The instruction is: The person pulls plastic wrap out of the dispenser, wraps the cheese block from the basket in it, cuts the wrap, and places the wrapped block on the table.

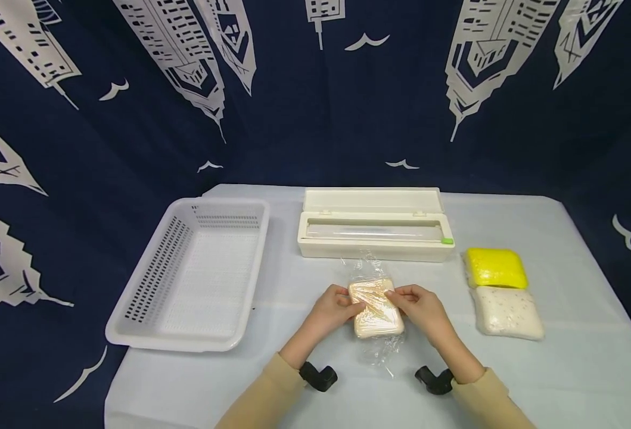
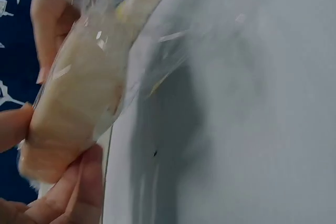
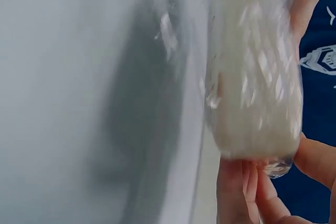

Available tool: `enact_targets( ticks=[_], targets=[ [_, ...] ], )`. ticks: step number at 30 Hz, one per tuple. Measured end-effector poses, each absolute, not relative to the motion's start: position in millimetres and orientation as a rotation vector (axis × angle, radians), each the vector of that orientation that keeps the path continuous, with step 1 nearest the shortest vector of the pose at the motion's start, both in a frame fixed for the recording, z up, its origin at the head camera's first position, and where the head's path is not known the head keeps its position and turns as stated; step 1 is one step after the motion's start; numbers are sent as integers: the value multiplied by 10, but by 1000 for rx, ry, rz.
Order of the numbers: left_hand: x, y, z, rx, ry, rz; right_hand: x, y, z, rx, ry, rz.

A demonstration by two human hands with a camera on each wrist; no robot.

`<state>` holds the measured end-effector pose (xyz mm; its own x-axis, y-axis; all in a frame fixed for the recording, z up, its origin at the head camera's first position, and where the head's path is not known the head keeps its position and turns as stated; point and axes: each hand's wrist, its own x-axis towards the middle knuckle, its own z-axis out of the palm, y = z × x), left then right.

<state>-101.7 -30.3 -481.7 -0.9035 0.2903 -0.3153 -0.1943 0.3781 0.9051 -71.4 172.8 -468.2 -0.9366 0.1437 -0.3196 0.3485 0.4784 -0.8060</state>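
Between both hands is a cream-coloured, rounded rectangular block point(image 1: 375, 314) in clear cling film, held above the white table. My left hand point(image 1: 330, 313) pinches its left side, thumb on the top face and fingers underneath. On the right side, my right hand point(image 1: 425, 311) pinches it the same way. Loose film point(image 1: 369, 269) sticks out past the far end, and more trails from the near end. In the left wrist view the wrapped block point(image 2: 79, 93) shows its thick side. Glossy creases of film cover the block point(image 3: 257, 77) in the right wrist view.
A white perforated plastic basket point(image 1: 242, 310) stands at the left. Behind the hands is a cream cling film dispenser point(image 1: 369, 250), lid raised, with a green slider point(image 1: 447, 241). A yellow wrapped block point(image 1: 494, 268) and a speckled white one point(image 1: 508, 313) lie at the right.
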Motion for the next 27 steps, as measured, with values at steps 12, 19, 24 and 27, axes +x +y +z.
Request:
enact_targets(
  ticks=[12, 19, 24, 27],
  targets=[
    [-1058, -440, -4945, 182, 2319, 1232, -645, 1655, -4964, 390, 2339, -1584],
    [-1243, -423, -4951, 85, 2394, 1168, -762, 1705, -4952, 334, 2486, -1367],
    [-1413, -331, -4967, -3, 2403, 1199, -869, 1686, -4939, 303, 2512, -1344],
    [-1478, -252, -4968, -36, 2390, 1245, -918, 1659, -4946, 299, 2513, -1345]
  ],
)
